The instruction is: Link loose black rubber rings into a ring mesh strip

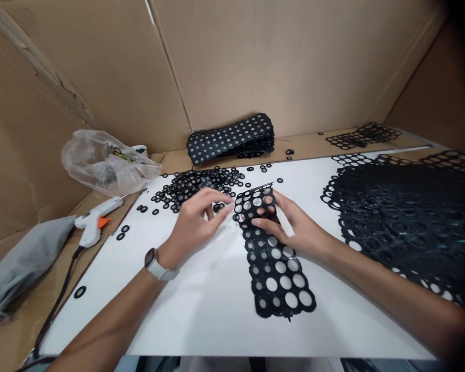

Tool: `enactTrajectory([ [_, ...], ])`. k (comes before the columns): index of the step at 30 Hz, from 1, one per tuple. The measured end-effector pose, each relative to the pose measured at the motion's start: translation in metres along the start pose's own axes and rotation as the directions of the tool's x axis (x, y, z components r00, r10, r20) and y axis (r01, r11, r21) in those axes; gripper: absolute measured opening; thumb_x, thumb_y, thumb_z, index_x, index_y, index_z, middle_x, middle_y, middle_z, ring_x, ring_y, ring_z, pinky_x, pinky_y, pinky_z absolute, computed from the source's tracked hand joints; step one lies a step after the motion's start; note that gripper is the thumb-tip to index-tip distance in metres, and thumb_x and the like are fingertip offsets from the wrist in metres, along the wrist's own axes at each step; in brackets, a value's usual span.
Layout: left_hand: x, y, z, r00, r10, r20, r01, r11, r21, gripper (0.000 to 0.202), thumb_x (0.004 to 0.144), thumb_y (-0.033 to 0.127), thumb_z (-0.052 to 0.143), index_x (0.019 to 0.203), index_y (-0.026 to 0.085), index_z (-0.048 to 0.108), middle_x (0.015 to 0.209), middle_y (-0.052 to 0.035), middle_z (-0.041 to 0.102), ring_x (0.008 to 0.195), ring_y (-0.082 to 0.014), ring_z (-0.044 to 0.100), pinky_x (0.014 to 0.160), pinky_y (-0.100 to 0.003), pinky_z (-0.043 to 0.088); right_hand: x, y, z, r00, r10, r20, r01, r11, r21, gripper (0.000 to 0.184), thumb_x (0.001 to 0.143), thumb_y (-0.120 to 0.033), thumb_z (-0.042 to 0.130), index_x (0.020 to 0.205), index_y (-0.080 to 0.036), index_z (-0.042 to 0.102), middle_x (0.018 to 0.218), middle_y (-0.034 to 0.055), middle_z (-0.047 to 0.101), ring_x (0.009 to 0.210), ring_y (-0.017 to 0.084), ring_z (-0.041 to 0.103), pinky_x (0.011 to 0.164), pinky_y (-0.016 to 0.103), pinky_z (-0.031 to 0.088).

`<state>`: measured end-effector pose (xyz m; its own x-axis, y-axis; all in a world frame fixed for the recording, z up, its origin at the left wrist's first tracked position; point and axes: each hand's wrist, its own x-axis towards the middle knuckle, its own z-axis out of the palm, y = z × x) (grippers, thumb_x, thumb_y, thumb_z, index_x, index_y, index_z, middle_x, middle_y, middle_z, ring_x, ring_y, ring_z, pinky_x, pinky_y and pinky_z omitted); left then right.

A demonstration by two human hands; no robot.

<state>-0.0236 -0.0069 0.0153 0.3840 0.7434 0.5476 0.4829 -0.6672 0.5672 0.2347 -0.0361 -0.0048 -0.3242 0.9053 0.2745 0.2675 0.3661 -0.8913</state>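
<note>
Step in hand: we seem to be working at the far end of the black ring strip (273,258).
Right hand (304,232): gripping the strip's far end, thumb on top.
Left hand (197,217): fingertips drawn close beside the strip's left edge — we cannot tell if they pinch anything.
Strip: between our hands, above the white table (201,315).
Next move: probably calls for a steady right grip.

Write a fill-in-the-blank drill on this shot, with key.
The thumb lying across the black ring strip belongs to the ____ hand.
A watch is worn on the ____ arm.
The glue gun has a trigger coloured ____.
Loose rings lie heaped on the ____ tabletop.

right; left; orange; white
</note>
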Motion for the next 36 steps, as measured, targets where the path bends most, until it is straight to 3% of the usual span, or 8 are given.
enactTrajectory([
  [3, -0.006, 0.012, 0.014, 0.989, 0.099, 0.106, -0.095, 0.995, -0.042, 0.023, 0.102, 0.033, 0.077, 0.123, 0.025, 0.081, 0.120, -0.0081, 0.077, 0.078, -0.0138, 0.066, 0.067, -0.028, 0.055, 0.000, -0.002, -0.002, 1.000, 0.004, 0.012, -0.005, 0.999, 0.042, 0.028, 0.101, -0.042, 0.072, 0.104, -0.026, 0.049, 0.103, 0.0037, 0.063, 0.098, 0.025, 0.062, 0.091, 0.040, 0.052],
  [9, -0.007, 0.015, 0.015, 0.990, 0.031, 0.137, -0.018, 0.995, -0.095, 0.023, 0.101, 0.036, 0.078, 0.121, 0.027, 0.083, 0.116, -0.0073, 0.080, 0.089, -0.0184, 0.072, 0.069, -0.030, 0.055, -0.003, -0.007, -0.005, 0.997, 0.006, 0.075, -0.011, 0.998, 0.064, 0.024, 0.101, -0.036, 0.072, 0.103, -0.025, 0.051, 0.102, 0.0036, 0.066, 0.095, 0.024, 0.063, 0.089, 0.037, 0.052],
  [16, -0.003, 0.017, 0.018, 0.946, -0.252, 0.202, 0.300, 0.919, -0.258, 0.031, 0.104, 0.042, 0.070, 0.087, 0.019, 0.080, 0.086, -0.0054, 0.079, 0.064, -0.0147, 0.063, 0.054, -0.026, 0.045, -0.007, -0.009, 0.011, 0.997, -0.021, 0.070, 0.021, 1.000, 0.002, 0.018, 0.102, -0.029, 0.067, 0.099, -0.025, 0.050, 0.095, 0.0017, 0.062, 0.087, 0.023, 0.062, 0.079, 0.036, 0.050],
  [20, 0.006, -0.007, 0.008, 0.890, -0.455, -0.027, 0.412, 0.829, -0.379, 0.030, 0.102, 0.046, 0.070, 0.101, 0.018, 0.081, 0.087, -0.0051, 0.078, 0.044, -0.0082, 0.047, 0.040, -0.023, 0.037, -0.008, -0.009, 0.011, 0.998, -0.011, 0.068, 0.009, 1.000, 0.019, 0.019, 0.103, -0.030, 0.068, 0.101, -0.026, 0.049, 0.100, 0.0035, 0.068, 0.095, 0.026, 0.069, 0.086, 0.040, 0.054],
  [22, 0.010, -0.020, -0.003, 0.869, -0.471, -0.155, 0.409, 0.857, -0.313, 0.027, 0.102, 0.040, 0.071, 0.116, 0.019, 0.082, 0.108, -0.0085, 0.082, 0.046, -0.0067, 0.048, 0.043, -0.023, 0.043, -0.008, -0.010, 0.008, 0.997, 0.008, 0.072, -0.008, 1.000, 0.009, 0.017, 0.104, -0.031, 0.067, 0.103, -0.026, 0.051, 0.105, 0.0054, 0.070, 0.102, 0.027, 0.070, 0.093, 0.043, 0.055],
  [26, 0.011, -0.025, -0.015, 0.913, -0.393, -0.112, 0.377, 0.915, -0.144, 0.039, 0.100, 0.040, 0.076, 0.138, 0.029, 0.077, 0.143, -0.0101, 0.073, 0.055, -0.0079, 0.058, 0.050, -0.025, 0.050, -0.006, -0.011, 0.002, 0.994, 0.067, 0.087, -0.062, 0.996, -0.058, 0.019, 0.100, -0.033, 0.070, 0.100, -0.024, 0.053, 0.105, 0.0065, 0.070, 0.099, 0.028, 0.069, 0.090, 0.044, 0.054],
  [30, 0.004, -0.005, -0.002, 0.996, -0.084, 0.005, 0.084, 0.996, -0.030, 0.018, 0.103, 0.037, 0.075, 0.114, 0.028, 0.085, 0.126, -0.0084, 0.076, 0.073, -0.0127, 0.064, 0.061, -0.026, 0.053, 0.000, -0.005, 0.000, 0.977, 0.196, 0.083, -0.191, 0.980, -0.063, 0.038, 0.085, -0.035, 0.084, 0.101, -0.024, 0.051, 0.103, 0.0044, 0.070, 0.094, 0.027, 0.069, 0.085, 0.042, 0.054],
  [36, -0.003, 0.014, 0.011, 0.983, 0.104, 0.149, -0.089, 0.991, -0.103, 0.020, 0.095, 0.033, 0.086, 0.113, 0.025, 0.083, 0.115, -0.0082, 0.078, 0.074, -0.0128, 0.063, 0.061, -0.027, 0.053, 0.003, -0.007, 0.000, 0.963, 0.269, 0.027, -0.268, 0.939, 0.215, 0.043, 0.076, -0.033, 0.091, 0.098, -0.023, 0.055, 0.095, 0.0003, 0.067, 0.090, 0.022, 0.066, 0.087, 0.038, 0.053],
])
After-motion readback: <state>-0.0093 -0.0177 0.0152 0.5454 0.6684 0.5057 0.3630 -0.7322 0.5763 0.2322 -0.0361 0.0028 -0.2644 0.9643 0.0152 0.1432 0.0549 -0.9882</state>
